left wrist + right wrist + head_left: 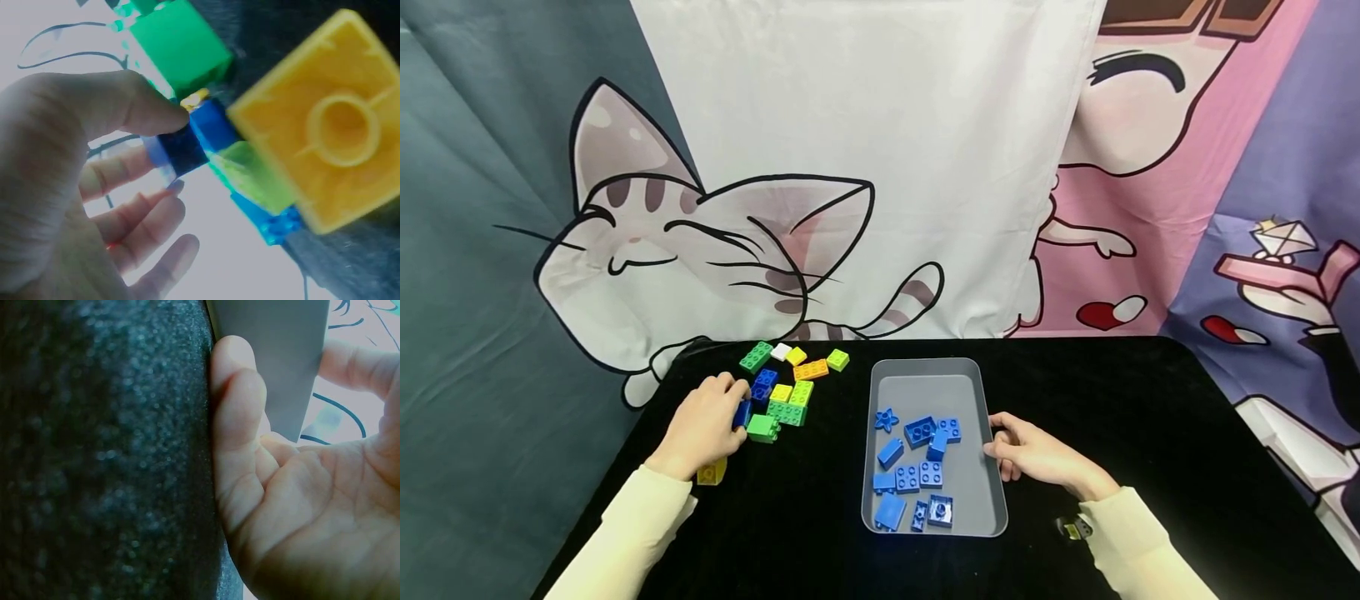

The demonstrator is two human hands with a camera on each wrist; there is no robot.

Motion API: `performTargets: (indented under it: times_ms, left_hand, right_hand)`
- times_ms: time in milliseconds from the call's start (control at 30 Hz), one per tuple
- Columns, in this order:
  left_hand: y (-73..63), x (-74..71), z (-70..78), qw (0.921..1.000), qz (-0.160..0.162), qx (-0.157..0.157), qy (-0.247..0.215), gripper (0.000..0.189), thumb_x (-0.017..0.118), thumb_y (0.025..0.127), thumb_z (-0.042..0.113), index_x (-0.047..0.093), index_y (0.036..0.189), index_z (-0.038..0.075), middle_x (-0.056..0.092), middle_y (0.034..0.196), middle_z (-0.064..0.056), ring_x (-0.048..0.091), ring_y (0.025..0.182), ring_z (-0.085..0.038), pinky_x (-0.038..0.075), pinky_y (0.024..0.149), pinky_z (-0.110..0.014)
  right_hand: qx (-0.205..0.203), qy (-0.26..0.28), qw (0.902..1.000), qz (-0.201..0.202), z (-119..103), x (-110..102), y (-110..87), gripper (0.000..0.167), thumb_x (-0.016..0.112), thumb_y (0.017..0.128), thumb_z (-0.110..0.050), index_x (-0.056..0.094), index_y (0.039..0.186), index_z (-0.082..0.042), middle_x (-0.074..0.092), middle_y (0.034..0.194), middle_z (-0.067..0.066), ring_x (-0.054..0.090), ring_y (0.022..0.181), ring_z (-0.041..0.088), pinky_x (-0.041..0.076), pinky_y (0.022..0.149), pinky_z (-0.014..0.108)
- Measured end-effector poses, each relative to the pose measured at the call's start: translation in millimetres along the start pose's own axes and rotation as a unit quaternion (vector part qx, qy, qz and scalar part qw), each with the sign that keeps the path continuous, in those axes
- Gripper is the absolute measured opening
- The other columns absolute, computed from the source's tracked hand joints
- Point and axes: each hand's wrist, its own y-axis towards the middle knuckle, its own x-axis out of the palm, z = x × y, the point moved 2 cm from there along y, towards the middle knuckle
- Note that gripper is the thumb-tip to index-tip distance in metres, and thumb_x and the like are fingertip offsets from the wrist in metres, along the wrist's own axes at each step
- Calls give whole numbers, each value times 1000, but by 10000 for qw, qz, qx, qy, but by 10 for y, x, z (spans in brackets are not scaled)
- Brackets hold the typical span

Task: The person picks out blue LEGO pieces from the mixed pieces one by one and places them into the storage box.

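Observation:
My left hand (700, 423) pinches a blue toy brick (742, 413) between thumb and fingers at the left of the table. Just beyond it lie a dark blue brick (764, 386) and a green brick (763, 428). A yellow brick (340, 131) sits close by the wrist, its hollow underside showing in the left wrist view. On the other side, my right hand (1041, 454) holds the right wall of a grey tray (925, 393), thumb at the rim and fingers along the outside. Several blue bricks (907, 477) and a blue star-shaped piece (886, 419) lie in the tray.
More loose bricks lie beyond the left hand, among them an orange brick (811, 370), a lime brick (838, 360) and a white brick (781, 352). Black cloth (1105, 392) covers the table. A printed curtain (880, 100) hangs behind its far edge.

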Motion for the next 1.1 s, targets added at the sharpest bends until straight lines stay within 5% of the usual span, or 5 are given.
performTargets:
  times_ms: [167, 300, 700, 1100]
  left_hand:
    - [41, -126, 196, 9977, 545, 193, -342, 44, 81, 65, 8, 64, 106, 4, 58, 99, -13, 54, 81, -27, 50, 70, -44]
    - [84, -191, 446, 9951, 678, 406, -593, 45, 79, 66, 9, 64, 109, 4, 58, 103, -9, 55, 85, -24, 51, 76, -40]
    - [227, -268, 1166, 9903, 363, 891, -1004, 43, 82, 78, 22, 66, 117, 12, 60, 110, 1, 56, 94, -14, 58, 86, -33]
    - [381, -164, 1599, 9845, 90, 1334, -1133, 39, 77, 86, 26, 68, 121, 12, 59, 110, 4, 50, 94, -8, 54, 84, -24]
  right_hand:
    - [18, -10, 10000, -3, -5, 0, 3, 53, 61, 102, -19, 42, 144, 7, 63, 80, 9, 65, 69, 20, 54, 61, 30]
    - [23, -5, 10000, -25, -8, 0, 3, 54, 61, 102, -19, 41, 144, 8, 63, 80, 9, 65, 69, 20, 54, 61, 30]
    - [-52, -6, 10000, -32, -9, -3, -5, 53, 61, 102, -18, 42, 144, 8, 64, 81, 9, 65, 69, 20, 54, 61, 30]
    - [1, -34, 10000, -18, -19, 0, -4, 54, 60, 102, -19, 41, 144, 8, 64, 81, 9, 65, 70, 20, 55, 62, 30]
